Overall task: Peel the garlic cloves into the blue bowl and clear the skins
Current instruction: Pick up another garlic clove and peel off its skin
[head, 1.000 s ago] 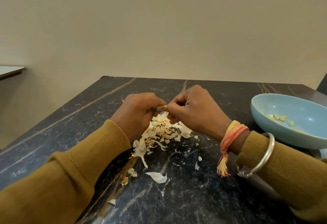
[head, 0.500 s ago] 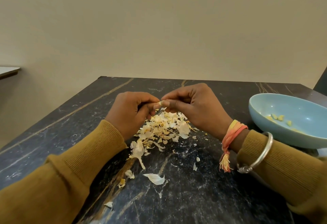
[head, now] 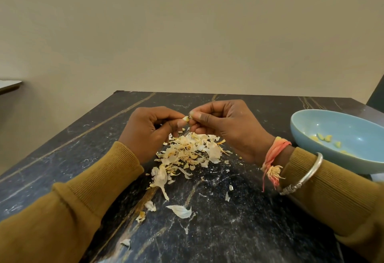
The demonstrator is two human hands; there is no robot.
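A small garlic clove [head: 186, 119] is held above the table between both hands. My left hand [head: 149, 131] pinches it between thumb and fingertips. My right hand [head: 230, 126] pinches its other end with thumb and forefinger. Below the hands lies a pile of pale garlic skins [head: 191, 151] on the dark marble table [head: 228, 231]. The blue bowl [head: 324, 150] sits at the right edge, and several peeled yellowish cloves [head: 323, 138] lie in it.
Loose skin flakes [head: 179, 210] are scattered toward the near edge of the table. A plain beige wall stands behind the table's far edge. A pale ledge [head: 9, 85] juts in at the far left.
Both hands have lifted slightly off the skin pile, still pinching the clove. The right thumb now shows on top of it. The pile is more exposed.
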